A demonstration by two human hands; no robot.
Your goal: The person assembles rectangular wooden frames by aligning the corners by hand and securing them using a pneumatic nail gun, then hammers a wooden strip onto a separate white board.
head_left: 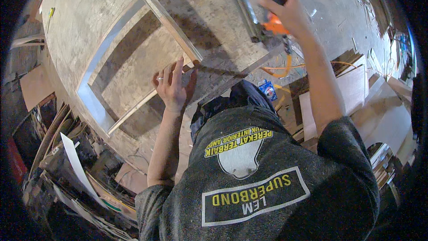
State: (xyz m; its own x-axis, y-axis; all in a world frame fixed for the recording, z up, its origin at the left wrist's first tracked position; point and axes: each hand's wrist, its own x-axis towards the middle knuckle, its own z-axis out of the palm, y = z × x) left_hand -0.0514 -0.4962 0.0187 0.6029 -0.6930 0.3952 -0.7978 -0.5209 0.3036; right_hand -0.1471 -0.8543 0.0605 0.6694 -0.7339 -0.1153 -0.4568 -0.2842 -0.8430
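Note:
A rectangular wooden frame (171, 30) with pale inner faces lies on the worktable (84, 20), left of centre. My left hand (171, 87) is at its near right corner, fingers over the near rail and thumb on the other side, gripping it. The index finger stretches toward the corner joint. A small pale band shows near one finger. Raised at the upper right, my right hand (292, 13) holds an orange and black nail gun (275, 24), smeared by motion and partly hidden by the hand. An orange hose (289, 64) hangs below it.
Dark strips (243, 11) lie on the table beside the nail gun. Board offcuts (334, 98) are stacked at the right, and scrap strips (78, 165) pile up at the lower left. A small blue packet (267, 90) lies near the table's front edge.

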